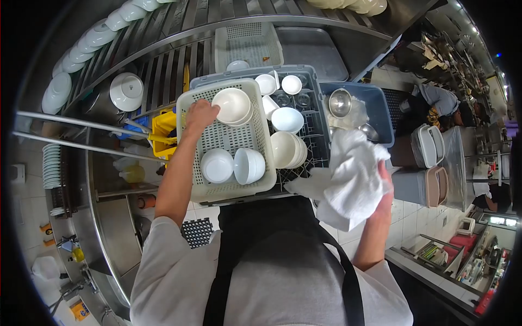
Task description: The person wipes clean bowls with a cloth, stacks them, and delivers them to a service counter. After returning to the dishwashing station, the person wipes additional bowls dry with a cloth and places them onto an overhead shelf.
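My left hand point(202, 115) is at the left rim of a white bowl point(231, 105), its fingers closed on the edge. That bowl is stacked on at least one other inside a pale perforated plastic basket point(186, 157). Nearer my body in the same basket sit a white bowl point(217, 166) and a few nested bowls point(249, 166) tipped on their side. On the right, my right hand point(385, 190) grips a bunched white cloth point(350, 182), which covers most of its fingers and hangs beside the dish rack.
A grey-blue dish rack point(322, 138) holds bowls, cups and glasses. Beyond it, a blue tub point(385, 117) contains metal bowls. Slatted metal shelves point(198, 27) with stacked dishes run along the back. A yellow plastic item point(163, 133) stands left of the basket. Someone bends over at far right.
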`<state>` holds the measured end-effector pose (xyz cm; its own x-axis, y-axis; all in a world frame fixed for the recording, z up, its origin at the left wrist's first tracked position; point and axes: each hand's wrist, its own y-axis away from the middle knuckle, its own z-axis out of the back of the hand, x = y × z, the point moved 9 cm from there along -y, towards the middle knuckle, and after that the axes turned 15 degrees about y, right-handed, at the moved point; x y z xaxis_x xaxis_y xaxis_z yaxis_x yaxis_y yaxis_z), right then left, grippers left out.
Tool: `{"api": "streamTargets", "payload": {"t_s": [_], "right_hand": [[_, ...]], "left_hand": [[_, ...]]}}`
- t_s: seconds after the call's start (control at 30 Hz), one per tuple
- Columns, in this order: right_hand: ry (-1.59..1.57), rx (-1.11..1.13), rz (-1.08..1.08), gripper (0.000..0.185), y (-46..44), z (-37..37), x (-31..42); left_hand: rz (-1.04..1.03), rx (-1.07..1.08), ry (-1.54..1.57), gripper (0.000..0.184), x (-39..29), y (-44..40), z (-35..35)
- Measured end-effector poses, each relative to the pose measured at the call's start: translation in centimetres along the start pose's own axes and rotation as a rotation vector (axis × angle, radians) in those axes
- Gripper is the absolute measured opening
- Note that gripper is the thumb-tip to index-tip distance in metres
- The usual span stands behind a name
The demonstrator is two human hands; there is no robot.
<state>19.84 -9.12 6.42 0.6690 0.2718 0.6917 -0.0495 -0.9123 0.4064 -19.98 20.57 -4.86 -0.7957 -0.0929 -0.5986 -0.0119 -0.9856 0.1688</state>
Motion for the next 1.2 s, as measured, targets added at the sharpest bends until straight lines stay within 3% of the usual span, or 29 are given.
{"api": "streamTargets", "payload": {"t_s": [0.07, 0.13, 0.23, 0.33, 0.37, 0.4, 0.53, 0.6, 0.67, 0.8, 0.87, 0.93, 0.97, 1.1, 1.13, 1.2], "right_hand": [[0.054, 0.109, -0.035, 0.061, 1.6, 0.2, -1.0], [0.046, 0.267, -0.14, 0.077, 3.4, -0.8, -2.7], [0.188, 0.4, -0.194, 0.086, 4.3, -3.2, -4.8], [0.681, 0.375, -0.248, 0.082, 4.3, 0.1, -8.6], [0.929, 0.443, -0.257, 0.077, 4.4, 1.0, -9.8], [1.311, 0.446, -0.081, 0.072, 4.3, 5.1, -11.9], [1.306, 0.419, -0.172, 0.066, 4.6, 6.3, -12.4], [1.289, 0.381, -0.17, 0.063, 4.7, 5.0, -11.2], [1.199, 0.211, -0.243, 0.058, 3.3, 3.7, -8.8], [1.292, -0.047, 0.296, 0.045, 0.5, 0.3, -4.2], [1.166, -0.09, 0.315, 0.039, -0.3, -1.8, -3.5], [1.171, -0.107, 0.531, 0.041, -0.7, -5.2, -2.3], [1.288, -0.188, 0.617, 0.042, -0.7, -6.6, -2.5], [1.557, 0.092, 1.04, 0.042, -1.4, -16.2, -7.1], [1.628, 0.268, 0.997, 0.043, -1.9, -18.1, -9.4], [1.629, 0.235, 1.119, 0.037, -2.7, -19.6, -9.6]], "left_hand": [[0.03, -0.009, -0.05, 0.051, 0.9, -1.5, -1.1], [0.079, 0.096, -0.125, 0.063, 2.0, -2.5, -3.0], [0.128, 0.108, -0.041, 0.075, 3.8, -2.9, -4.9], [0.075, 0.034, -0.006, 0.082, 2.1, -0.7, -3.0], [0.082, -0.012, 0.029, 0.078, 1.1, 1.0, -1.8], [0.086, -0.058, 0.065, 0.074, 0.1, 3.2, -0.6], [-0.018, 0.211, 0.362, 0.046, -4.1, 15.5, -3.4], [0.03, 0.417, 0.54, 0.041, -3.0, 19.8, -7.4], [0.062, 0.426, 0.551, 0.037, -2.2, 20.2, -10.1], [0.086, 0.36, 0.712, 0.031, -1.9, 20.1, -9.4], [0.131, 0.346, 0.813, 0.025, -0.8, 19.9, -8.5], [0.529, 0.222, 1.56, 0.022, 0.0, 21.2, -7.9], [0.526, 0.224, 1.561, 0.022, 0.0, 21.6, -7.9], [0.094, 0.116, 1.322, 0.019, -3.9, 23.0, -4.3], [0.086, 0.117, 1.323, 0.019, -4.5, 23.8, -3.5], [-0.189, 0.156, 1.206, 0.015, -7.0, 25.3, -1.7]]}}
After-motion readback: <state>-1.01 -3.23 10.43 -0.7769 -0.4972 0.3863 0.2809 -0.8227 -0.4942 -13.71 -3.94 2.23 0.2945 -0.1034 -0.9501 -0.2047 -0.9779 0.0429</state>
